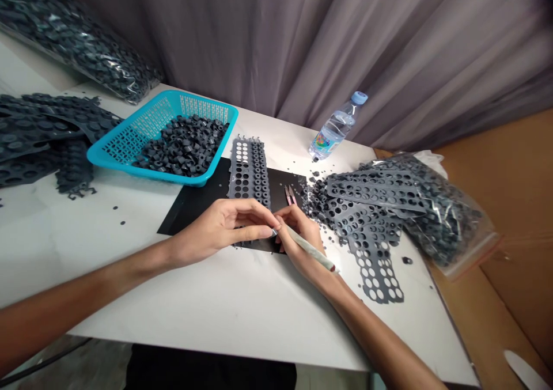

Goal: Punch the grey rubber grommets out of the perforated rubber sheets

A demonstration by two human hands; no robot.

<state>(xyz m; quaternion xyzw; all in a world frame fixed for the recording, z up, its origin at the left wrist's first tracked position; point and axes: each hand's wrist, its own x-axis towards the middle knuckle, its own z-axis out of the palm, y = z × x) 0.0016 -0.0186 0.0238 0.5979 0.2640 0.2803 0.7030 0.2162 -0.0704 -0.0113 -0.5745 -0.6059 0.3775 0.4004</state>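
Observation:
My right hand point(302, 240) grips a pen-shaped tool with a pale handle point(313, 252), its back end slanting toward my wrist. My left hand point(220, 228) meets it at the tool's front end, thumb and forefinger pinched together. Whatever sits between those left fingertips is too small and covered to make out. Just beyond the hands, a dark grey rubber sheet point(262, 174) with rows of round holes and raised rings lies on a black mat point(199, 197). Small scissors-like snips point(290, 195) rest beside my right hand, partly hidden by it.
A blue basket point(97, 154) at the back left holds many small dark rubber pieces. Punched sheets point(375, 205) and a plastic bag point(453, 228) lie on the right. A water bottle point(337, 125) stands behind. More sheets point(34, 136) and a full bag point(78, 44) are left.

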